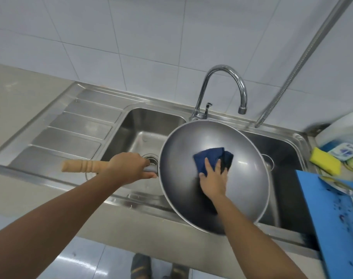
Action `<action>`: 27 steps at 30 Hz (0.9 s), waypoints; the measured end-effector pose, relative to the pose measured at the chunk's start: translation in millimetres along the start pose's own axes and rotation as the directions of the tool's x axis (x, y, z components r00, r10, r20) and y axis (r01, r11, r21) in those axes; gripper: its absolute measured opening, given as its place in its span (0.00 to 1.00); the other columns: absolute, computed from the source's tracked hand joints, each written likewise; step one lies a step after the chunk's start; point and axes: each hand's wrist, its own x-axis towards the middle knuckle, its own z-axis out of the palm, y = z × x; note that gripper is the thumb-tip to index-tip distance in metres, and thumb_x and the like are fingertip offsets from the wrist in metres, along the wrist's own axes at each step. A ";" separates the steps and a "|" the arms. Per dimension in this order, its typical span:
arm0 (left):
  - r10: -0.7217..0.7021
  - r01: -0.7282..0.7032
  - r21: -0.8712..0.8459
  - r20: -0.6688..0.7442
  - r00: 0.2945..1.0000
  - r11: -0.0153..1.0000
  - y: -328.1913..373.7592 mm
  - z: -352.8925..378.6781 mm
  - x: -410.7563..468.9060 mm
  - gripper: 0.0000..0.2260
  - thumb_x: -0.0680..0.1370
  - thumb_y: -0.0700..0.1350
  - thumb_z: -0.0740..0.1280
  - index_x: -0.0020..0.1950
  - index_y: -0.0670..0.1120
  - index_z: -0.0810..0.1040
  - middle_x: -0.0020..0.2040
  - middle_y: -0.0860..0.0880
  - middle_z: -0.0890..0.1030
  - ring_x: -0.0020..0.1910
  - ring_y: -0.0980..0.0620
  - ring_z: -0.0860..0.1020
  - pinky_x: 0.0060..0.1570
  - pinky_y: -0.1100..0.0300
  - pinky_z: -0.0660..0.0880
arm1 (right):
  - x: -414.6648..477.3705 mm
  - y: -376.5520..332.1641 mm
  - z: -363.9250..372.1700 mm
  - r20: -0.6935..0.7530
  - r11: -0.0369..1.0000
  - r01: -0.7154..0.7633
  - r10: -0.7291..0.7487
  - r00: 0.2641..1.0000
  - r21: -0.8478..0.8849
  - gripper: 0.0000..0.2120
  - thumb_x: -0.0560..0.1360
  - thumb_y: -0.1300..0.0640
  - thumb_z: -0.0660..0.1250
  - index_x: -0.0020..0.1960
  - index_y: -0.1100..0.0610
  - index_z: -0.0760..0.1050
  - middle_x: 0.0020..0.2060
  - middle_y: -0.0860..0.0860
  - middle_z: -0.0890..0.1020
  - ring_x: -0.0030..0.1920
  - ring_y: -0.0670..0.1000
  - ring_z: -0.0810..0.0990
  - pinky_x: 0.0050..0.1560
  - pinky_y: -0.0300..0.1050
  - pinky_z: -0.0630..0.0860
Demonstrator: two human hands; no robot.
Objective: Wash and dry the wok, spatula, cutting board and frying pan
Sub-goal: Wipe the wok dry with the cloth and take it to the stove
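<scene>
Wok [191, 141] just right of left grip [129, 168]

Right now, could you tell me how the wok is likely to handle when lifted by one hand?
Probably rigid: the wok shows no flex under the right hand pressing the cloth. Likely bowl-heavy: the left hand grips the wooden handle right at the bowl.

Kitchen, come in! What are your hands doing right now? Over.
Left hand grips wok handle. Right hand presses blue cloth inside wok. Nothing in the way.
</scene>
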 end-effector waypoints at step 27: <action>0.082 -0.083 -0.041 -0.016 0.996 0.996 3.6 24.3 54.3 0.30 0.74 0.73 0.53 0.51 0.49 0.78 0.42 0.51 0.77 0.41 0.49 0.76 0.41 0.55 0.73 | -99.9 -40.9 -26.8 0.398 0.719 -0.253 -0.035 0.917 0.647 0.24 0.74 0.60 0.67 0.68 0.44 0.73 0.60 0.47 0.74 0.49 0.44 0.76 0.45 0.29 0.70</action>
